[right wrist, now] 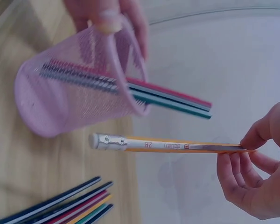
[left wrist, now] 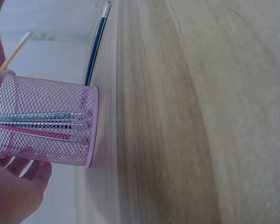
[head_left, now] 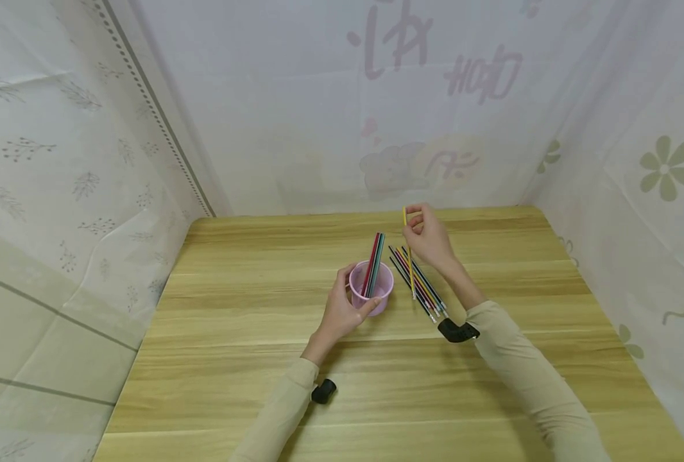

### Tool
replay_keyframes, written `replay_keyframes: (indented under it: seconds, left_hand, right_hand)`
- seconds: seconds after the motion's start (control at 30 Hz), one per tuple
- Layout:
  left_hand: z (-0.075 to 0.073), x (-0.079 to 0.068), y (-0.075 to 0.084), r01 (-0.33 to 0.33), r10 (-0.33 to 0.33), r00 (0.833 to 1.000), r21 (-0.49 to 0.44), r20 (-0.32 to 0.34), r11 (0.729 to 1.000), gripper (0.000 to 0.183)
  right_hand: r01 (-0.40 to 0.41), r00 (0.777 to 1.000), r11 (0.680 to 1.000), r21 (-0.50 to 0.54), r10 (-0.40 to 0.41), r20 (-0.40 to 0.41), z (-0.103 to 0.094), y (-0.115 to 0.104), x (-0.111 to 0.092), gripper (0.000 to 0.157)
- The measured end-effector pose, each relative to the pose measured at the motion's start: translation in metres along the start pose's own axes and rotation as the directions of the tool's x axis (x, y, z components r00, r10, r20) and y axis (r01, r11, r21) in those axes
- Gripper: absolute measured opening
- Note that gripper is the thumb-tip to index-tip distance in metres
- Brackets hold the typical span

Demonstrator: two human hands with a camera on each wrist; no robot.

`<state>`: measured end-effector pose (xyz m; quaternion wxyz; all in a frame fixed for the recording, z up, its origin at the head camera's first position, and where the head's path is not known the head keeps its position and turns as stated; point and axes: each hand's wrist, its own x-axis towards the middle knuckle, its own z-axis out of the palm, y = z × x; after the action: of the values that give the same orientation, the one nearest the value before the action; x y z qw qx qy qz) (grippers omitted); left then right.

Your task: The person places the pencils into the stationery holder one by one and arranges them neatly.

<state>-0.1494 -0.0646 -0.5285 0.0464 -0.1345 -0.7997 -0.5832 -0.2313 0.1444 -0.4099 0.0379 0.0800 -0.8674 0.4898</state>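
A pink mesh pencil cup (head_left: pixel 379 305) stands on the table, and my left hand (head_left: pixel 342 307) grips it round the rim and side. Inside the cup lean several pencils (head_left: pixel 375 263), red, dark and green, with their eraser ends down. My right hand (head_left: pixel 430 239) pinches a yellow pencil (right wrist: pixel 168 146) near its upper end. This pencil hangs with its white eraser (right wrist: pixel 92 141) down, beside the cup and apart from it in the right wrist view. Just below my right hand, a loose bunch of pencils (head_left: pixel 416 282) in several colours lies on the table.
The wooden table (head_left: pixel 232 359) reaches back to a printed cloth (head_left: pixel 296 128) hung behind it, with more cloth at both sides. A black wrist camera (head_left: pixel 457 331) sits at the right cuff, close to the lying pencils; another wrist camera (head_left: pixel 323 391) is at the left cuff.
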Motion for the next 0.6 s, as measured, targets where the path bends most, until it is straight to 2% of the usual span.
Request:
replay_keyframes:
  seconds: [0.13, 0.27, 0.47, 0.6]
  left_hand:
    - [0.0, 0.0, 0.0, -0.002, 0.002, 1.0, 0.002, 0.0, 1.0, 0.088]
    - [0.0, 0.0, 0.0, -0.004, 0.004, 1.0, 0.004, -0.002, 1.0, 0.088]
    - [0.0, 0.0, 0.0, -0.002, 0.002, 1.0, 0.001, -0.001, 1.0, 0.088]
    - [0.0, 0.0, 0.0, -0.003, 0.003, 1.0, 0.001, -0.001, 1.0, 0.088]
  right_hand:
    - [-0.001, 0.999, 0.998, 0.068, 0.004, -0.042, 0.0, -0.008, 0.0, 0.04]
    - [0.014, 0.993, 0.991, 0.134, 0.003, -0.121, 0.004, -0.016, -0.001, 0.039]
    - [0.125, 0.958, 0.964, 0.233, -0.056, -0.282, 0.013, -0.021, -0.002, 0.037]
    - [0.174, 0.941, 0.955, 0.241, -0.089, -0.326, 0.022, -0.016, -0.002, 0.035]
